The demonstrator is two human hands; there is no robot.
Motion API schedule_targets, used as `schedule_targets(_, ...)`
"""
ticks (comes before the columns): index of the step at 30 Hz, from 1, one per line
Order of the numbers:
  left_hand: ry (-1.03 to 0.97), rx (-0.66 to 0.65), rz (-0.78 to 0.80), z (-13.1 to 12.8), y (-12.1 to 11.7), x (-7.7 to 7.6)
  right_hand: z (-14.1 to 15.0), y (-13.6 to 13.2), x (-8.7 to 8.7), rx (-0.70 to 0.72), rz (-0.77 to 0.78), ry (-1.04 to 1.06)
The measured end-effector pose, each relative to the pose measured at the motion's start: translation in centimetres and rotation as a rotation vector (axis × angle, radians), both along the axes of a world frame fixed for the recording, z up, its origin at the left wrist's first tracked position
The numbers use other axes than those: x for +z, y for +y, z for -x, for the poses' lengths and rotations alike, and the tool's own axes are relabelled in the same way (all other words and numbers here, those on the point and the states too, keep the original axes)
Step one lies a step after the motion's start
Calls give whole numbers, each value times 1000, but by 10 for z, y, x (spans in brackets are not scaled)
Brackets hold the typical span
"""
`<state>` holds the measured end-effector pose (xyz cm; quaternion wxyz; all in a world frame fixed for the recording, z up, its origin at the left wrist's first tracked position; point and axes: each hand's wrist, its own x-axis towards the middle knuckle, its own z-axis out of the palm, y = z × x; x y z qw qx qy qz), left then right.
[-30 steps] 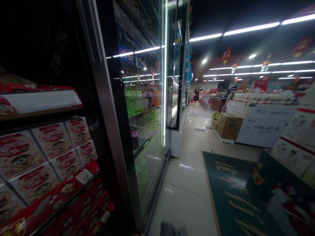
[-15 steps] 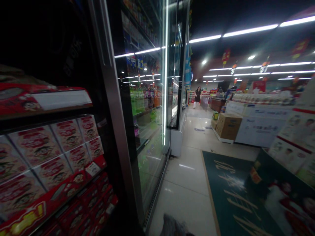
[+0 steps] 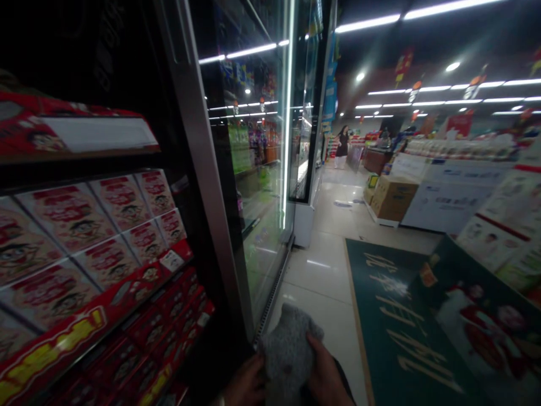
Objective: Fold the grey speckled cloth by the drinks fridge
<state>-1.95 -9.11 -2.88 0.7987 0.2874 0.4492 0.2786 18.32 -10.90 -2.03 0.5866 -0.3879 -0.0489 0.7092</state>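
Both hands, left hand (image 3: 247, 386) and right hand (image 3: 325, 378), clutch a grey fuzzy cloth (image 3: 287, 355) at bottom centre. Glass cooler door (image 3: 257, 169) just left looks untouched yet; wiping judged not begun.

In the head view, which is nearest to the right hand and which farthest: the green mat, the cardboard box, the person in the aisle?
Measured from the right hand, which grips the grey cloth:
1. Green mat, on the floor just to the right.
2. Cardboard box, farther up the aisle on the right, by the white counter.
3. Person, at the far end of the aisle.
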Motion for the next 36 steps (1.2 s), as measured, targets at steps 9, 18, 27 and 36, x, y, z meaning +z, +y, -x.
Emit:
schedule_targets(9,-179,183,-129,-14,-7,61,2,10,39,-101,-69,-28)
schedule_targets(18,-61,301,-214,-9,8,69,-14,14,26,-155,-77,-212)
schedule_targets(27,277,467,-376,-3,15,73,0,8,68,-105,-85,-326)
schedule_targets(36,99,219,-411,-24,-10,92,31,-3,73,97,-329,-945)
